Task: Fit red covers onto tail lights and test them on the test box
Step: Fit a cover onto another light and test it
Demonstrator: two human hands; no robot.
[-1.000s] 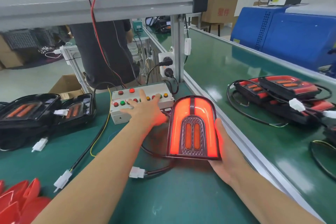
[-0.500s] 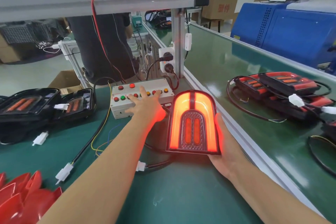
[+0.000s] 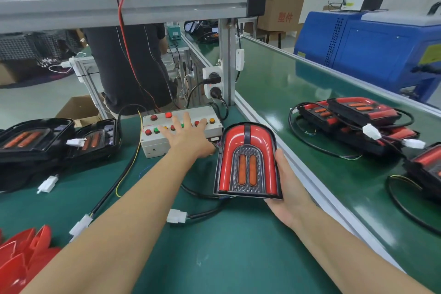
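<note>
Holding the tail light up on its lower edge, your right hand cups it from behind and beneath; only the thumb side and heel of the palm show along the lamp's right rim, and the fingers themselves are hidden behind the housing, so how they wrap cannot be told beyond the fact that they carry it. The lamp's face is turned toward you, its red cover forming an arch round a grey patterned centre with two orange bars, and the arch is not glowing. A black cable runs from under the lamp to a white connector lying on the green bench.

Your left hand lies just left of the lamp, apart from it, reaching forward with fingers spread wide and straight over the test box. The fingertips rest on or at the row of coloured buttons on the box's top; which button is pressed cannot be told. One red button in the back row is lit.

Left of the box sit uncovered lamps in black housings with white plugs. Loose red shells are piled at the near left corner. Across the aluminium rail, on the conveyor belt, several finished lamps lie stacked with their cables.
</note>
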